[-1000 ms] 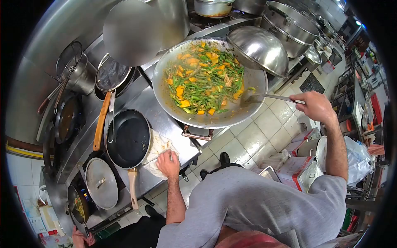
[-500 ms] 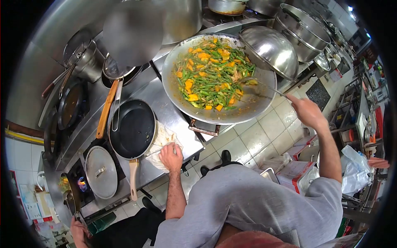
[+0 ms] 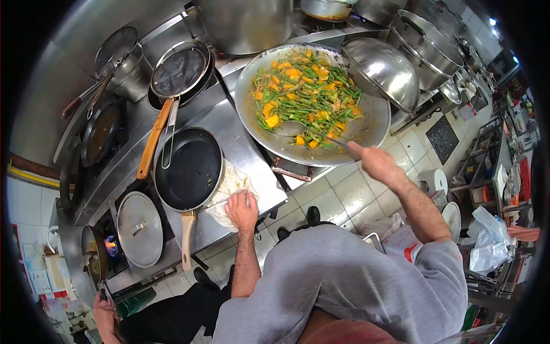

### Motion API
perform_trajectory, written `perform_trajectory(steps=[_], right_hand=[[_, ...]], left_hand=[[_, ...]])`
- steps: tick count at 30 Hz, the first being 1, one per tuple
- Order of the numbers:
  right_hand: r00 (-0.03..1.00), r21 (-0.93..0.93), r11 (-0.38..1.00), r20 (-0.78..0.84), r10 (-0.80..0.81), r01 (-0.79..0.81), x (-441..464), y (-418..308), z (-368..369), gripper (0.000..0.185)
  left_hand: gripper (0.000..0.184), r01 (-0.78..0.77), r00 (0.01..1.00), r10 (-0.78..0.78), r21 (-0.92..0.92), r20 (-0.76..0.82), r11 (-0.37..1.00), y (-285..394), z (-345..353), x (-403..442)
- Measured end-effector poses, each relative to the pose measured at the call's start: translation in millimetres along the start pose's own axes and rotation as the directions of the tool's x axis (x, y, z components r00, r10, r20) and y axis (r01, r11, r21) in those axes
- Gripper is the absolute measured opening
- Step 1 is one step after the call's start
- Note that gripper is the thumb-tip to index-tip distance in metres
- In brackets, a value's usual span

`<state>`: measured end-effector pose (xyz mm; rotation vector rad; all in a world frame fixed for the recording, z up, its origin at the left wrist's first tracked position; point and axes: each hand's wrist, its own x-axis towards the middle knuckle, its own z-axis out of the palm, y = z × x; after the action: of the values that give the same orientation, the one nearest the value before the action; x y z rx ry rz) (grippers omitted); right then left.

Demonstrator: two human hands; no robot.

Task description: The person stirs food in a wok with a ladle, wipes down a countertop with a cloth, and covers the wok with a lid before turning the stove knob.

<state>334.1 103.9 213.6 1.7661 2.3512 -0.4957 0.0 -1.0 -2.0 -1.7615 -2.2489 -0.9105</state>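
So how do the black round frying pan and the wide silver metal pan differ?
The black frying pan is much smaller than the wide silver pan. The black one is nearly bare inside; the silver one holds green and orange vegetables. The black one's handle is long and beige, the silver one's a metal loop. Both are round.

Head-worn camera looks forward, down from above.

Right hand (image 3: 378, 164) grips ladle (image 3: 295, 127), its bowl in green beans and orange chunks (image 3: 306, 94) inside wide pan (image 3: 366, 129); left hand (image 3: 242, 210) rests on cloth (image 3: 231, 189), beside black frying pan (image 3: 188, 170); domed lid (image 3: 385, 71) overlaps wide pan's rim.
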Motion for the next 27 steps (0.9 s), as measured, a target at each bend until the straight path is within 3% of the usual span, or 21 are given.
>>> perform_trajectory(steps=[1, 4, 5, 8, 10, 14, 16, 21, 23, 24, 25, 27], right_hand=[[1.000, -0.072, 0.997, -0.014, -0.010, 0.009, 1, 3, -8, 0.049], [0.978, 0.009, 1.000, -0.208, -0.014, 0.016, -13, 28, -33, 0.036], [0.979, 0.009, 1.000, -0.203, -0.017, 0.020, -21, 23, -48, 0.036], [0.943, -0.110, 0.994, -0.327, -0.062, 0.027, -28, 11, -66, 0.034], [0.869, -0.137, 0.979, -0.452, -0.199, 0.153, -7, 7, -51, 0.039], [0.859, -0.158, 0.937, -0.375, -0.350, 0.313, 47, -8, -26, 0.041], [0.877, -0.291, 0.894, -0.246, -0.413, 0.340, 66, -8, -21, 0.043], [0.862, -0.359, 0.857, -0.214, -0.461, 0.369, 83, 61, -20, 0.048], [0.854, -0.343, 0.861, -0.233, -0.465, 0.376, 88, 96, -29, 0.046], [0.846, -0.316, 0.866, -0.252, -0.470, 0.387, 87, 111, -37, 0.042], [0.841, -0.320, 0.861, -0.251, -0.479, 0.395, 84, 125, -45, 0.042], [0.858, -0.196, 0.899, -0.275, -0.434, 0.392, 78, 150, -64, 0.040]], left_hand=[[0.013, -0.008, 1.000, 0.008, 0.001, -0.010, 1.000, 0, 0, 2], [0.013, 0.007, 1.000, -0.007, -0.012, 0.003, 1.000, -2, 1, 1], [0.013, 0.012, 1.000, -0.012, -0.009, 0.005, 1.000, -3, 1, 2], [0.014, 0.006, 1.000, -0.006, -0.006, 0.015, 1.000, -2, 1, 0], [0.014, 0.002, 1.000, -0.002, -0.020, -0.008, 1.000, -1, 0, 2], [0.015, 0.036, 0.999, -0.037, -0.039, -0.030, 0.999, 0, 0, 0], [0.015, 0.047, 0.997, -0.049, -0.049, -0.060, 0.998, -1, 3, -1], [0.017, 0.061, 0.990, -0.065, -0.028, -0.126, 0.998, 5, 8, -4], [0.019, 0.210, 0.966, -0.228, -0.138, -0.126, 0.968, 15, 5, -4], [0.023, 0.276, 0.936, -0.330, -0.329, -0.120, 0.903, 15, 9, -10], [0.023, 0.281, 0.933, -0.337, -0.328, -0.127, 0.902, 28, 4, -14], [0.025, 0.301, 0.888, -0.341, -0.171, -0.308, 0.938, 57, -12, -24]])
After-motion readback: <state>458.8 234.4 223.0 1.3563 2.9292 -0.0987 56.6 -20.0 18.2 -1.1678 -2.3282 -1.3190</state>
